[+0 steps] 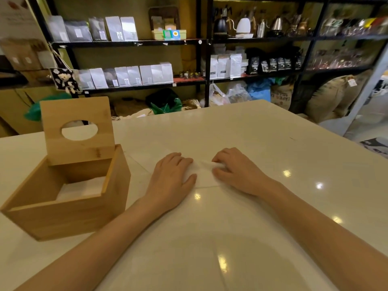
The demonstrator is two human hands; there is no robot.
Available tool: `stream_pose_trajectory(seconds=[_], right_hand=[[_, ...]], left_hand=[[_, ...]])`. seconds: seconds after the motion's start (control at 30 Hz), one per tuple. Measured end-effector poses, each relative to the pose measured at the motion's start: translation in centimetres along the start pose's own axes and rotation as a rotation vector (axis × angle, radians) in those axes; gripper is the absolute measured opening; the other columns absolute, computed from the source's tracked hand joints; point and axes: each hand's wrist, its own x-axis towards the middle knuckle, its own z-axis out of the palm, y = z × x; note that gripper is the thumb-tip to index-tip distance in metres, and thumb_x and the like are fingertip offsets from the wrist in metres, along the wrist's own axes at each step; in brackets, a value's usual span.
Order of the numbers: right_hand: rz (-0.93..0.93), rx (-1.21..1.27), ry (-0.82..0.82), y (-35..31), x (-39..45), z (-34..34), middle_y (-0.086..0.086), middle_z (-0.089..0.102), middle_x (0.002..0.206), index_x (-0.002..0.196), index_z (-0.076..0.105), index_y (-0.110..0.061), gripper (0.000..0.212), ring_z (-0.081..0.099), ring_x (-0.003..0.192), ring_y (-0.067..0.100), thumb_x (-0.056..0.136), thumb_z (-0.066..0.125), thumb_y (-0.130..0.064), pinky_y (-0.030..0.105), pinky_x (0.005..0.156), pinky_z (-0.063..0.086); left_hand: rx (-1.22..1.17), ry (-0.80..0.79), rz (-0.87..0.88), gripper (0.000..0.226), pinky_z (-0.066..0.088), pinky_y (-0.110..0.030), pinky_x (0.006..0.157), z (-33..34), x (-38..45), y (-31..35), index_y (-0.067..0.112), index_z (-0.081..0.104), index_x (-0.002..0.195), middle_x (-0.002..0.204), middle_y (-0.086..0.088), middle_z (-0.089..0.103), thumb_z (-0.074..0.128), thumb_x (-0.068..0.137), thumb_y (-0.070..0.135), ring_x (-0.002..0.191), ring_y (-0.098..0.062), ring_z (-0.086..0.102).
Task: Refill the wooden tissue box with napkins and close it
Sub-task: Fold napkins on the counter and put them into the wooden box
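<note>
While both forearms reach across the pale glossy table (262,143), the two hands come down on a white napkin (204,173) lying flat in the middle of it; the left hand (172,175) lies palm down on the napkin's left part, fingers fairly straight and close together, thumb stretched along the near edge, pressing rather than gripping; the right hand (235,171) sits on the napkin's right part with its fingers bent at the knuckles and the tips tucked toward the paper, and whether they pinch a fold or only press on it cannot be told; a strip of napkin shows between the two hands, and more of the sheet, hard to make out against the white surface, spreads away beyond the fingers. Well to the left of the left hand stands the wooden tissue box (69,208), apart from both hands; its lid (77,131), with an oval opening, stands raised and tilted at the far side, so the box is open; white napkins (84,187) lie low inside it. Behind the table run dark shelves (130,43) of pale pouches and kettles.
</note>
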Motion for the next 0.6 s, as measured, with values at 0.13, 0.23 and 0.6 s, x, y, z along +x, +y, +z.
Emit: stream_pose_trajectory(seconds=[0.13, 0.23, 0.6], right_hand=[[-0.007, 0.103, 0.037, -0.6, -0.4, 0.1, 0.006, 0.06, 0.1, 0.096, 0.059, -0.009, 0.014, 0.05, 0.094, 0.021, 0.085, 0.051, -0.014, 0.037, 0.082, 0.043], [0.043, 0.276, 0.064, -1.1, -0.9, -0.5, 0.001, 0.06, 0.083, 0.086, 0.057, -0.014, 0.007, 0.051, 0.07, 0.014, 0.082, 0.052, -0.011, 0.03, 0.066, 0.042], [0.1, 0.732, 0.254, -3.7, -4.1, -3.5, 0.001, 0.066, 0.075, 0.09, 0.062, -0.015, 0.011, 0.06, 0.064, 0.009, 0.082, 0.063, -0.007, 0.016, 0.056, 0.045]], left_hand=[[-0.072, 0.034, -0.01, 0.077, 0.032, -0.027, 0.094, -0.3, -0.2, 0.1, 0.017, 0.049, 0.126, 0.113, 0.0, 0.057, 0.019, 0.066, 0.055, 0.115, -0.02, 0.042], [-0.079, 0.074, -0.034, 0.067, 0.036, -0.027, 0.084, -0.4, -0.3, 0.3, 0.011, 0.06, 0.111, 0.101, -0.006, 0.057, 0.027, 0.068, 0.051, 0.105, -0.024, 0.044], [-0.623, 0.203, -0.094, 0.014, 0.045, -0.013, 0.064, -5.4, -3.4, 2.3, 0.027, 0.058, 0.078, 0.081, 0.005, 0.062, 0.057, 0.086, 0.016, 0.078, -0.011, 0.057]])
